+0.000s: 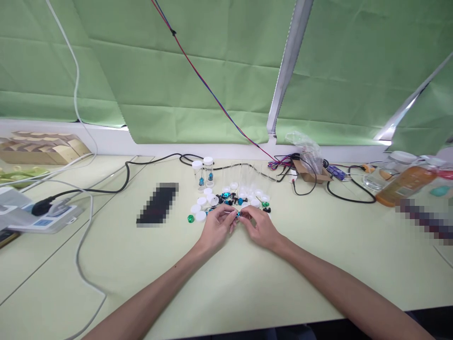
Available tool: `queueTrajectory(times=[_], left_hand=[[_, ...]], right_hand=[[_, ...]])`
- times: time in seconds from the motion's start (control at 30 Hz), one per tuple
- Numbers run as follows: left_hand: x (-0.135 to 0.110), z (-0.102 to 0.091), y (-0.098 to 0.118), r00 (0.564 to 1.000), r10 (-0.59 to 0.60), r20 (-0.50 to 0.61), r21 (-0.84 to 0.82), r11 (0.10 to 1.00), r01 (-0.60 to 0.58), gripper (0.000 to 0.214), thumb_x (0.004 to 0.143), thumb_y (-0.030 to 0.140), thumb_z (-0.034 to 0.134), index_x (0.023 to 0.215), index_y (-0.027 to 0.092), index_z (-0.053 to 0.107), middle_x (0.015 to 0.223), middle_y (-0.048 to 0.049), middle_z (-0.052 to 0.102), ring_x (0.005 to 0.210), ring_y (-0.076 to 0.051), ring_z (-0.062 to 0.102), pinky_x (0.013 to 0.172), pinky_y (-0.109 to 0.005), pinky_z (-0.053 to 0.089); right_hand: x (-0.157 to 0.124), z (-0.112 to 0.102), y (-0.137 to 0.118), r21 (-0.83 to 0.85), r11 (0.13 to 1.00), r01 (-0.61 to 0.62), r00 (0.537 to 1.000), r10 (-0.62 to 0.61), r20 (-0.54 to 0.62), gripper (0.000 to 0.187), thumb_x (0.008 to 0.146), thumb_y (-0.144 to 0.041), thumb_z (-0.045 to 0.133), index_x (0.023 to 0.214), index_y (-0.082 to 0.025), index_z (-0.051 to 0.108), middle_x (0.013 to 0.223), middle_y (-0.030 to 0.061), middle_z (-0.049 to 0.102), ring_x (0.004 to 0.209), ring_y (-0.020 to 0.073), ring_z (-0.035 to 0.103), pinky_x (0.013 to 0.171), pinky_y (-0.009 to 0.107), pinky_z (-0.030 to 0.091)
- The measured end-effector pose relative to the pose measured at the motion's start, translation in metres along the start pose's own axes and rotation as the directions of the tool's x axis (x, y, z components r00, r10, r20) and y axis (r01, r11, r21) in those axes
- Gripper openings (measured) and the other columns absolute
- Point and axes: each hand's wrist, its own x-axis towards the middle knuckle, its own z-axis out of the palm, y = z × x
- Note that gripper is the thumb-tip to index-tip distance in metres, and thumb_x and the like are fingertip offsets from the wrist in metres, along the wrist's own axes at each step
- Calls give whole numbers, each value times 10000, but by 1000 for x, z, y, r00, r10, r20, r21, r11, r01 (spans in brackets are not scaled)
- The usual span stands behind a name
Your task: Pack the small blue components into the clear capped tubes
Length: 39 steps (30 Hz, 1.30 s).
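Note:
My left hand is closed, thumb and fingers pinching a thin metal rod low over the table. Fingertips of my right hand are closed on a small shiny blue piece at the rod's right end; whether the two are joined is too small to tell. Just beyond both hands lies a cluster of white round caps, black and blue small parts and green pieces. Behind it stand two capped clear tubes with blue parts inside, and several clear tubes farther right.
A blurred-out dark rectangle lies left of the parts. A power strip with cables sits far left, near a cardboard divider box. To the right are a small open carton, black wires and an orange bottle.

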Motion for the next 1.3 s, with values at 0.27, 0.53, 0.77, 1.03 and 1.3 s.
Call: queueTrajectory(times=[0.27,0.53,0.77,1.03,1.3], left_hand=[[-1,0,0,1000,3,10,9,1000,-3,281,785,430,686,806,157,623,585,6,581,482,-95,484,483,-228,387],[-1,1,4,1000,16,6,70,997,-17,293,830,441,629,902,157,629,630,3,593,519,-117,530,535,-253,445],[1,-5,2,998,60,26,172,983,-64,294,850,416,599,1011,171,619,723,-11,634,569,-146,598,602,-289,505],[5,-16,8,978,209,5,531,828,-179,235,904,313,502,1035,183,648,976,-73,692,712,-172,657,646,-289,526],[4,-20,0,933,287,215,760,551,-345,266,934,192,449,1089,203,665,965,-73,672,828,-199,621,740,-326,484]], right_hand=[[1,-1,-2,5,1000,-10,1000,10,6,106,949,-256,490,907,-208,575,791,45,614,712,191,569,677,316,465],[1,0,-1,70,995,-74,997,74,0,95,944,-281,533,940,-207,592,834,46,653,724,183,602,696,312,489],[2,1,2,25,998,-52,999,53,-11,117,947,-288,535,943,-203,616,828,37,654,729,179,593,704,307,474],[2,1,7,-6,995,-95,991,94,-98,179,979,-279,461,962,-191,616,862,49,648,761,180,580,737,309,457],[2,0,5,-21,995,-99,990,96,-104,180,980,-283,457,942,-195,610,837,43,637,742,177,569,730,305,449]])
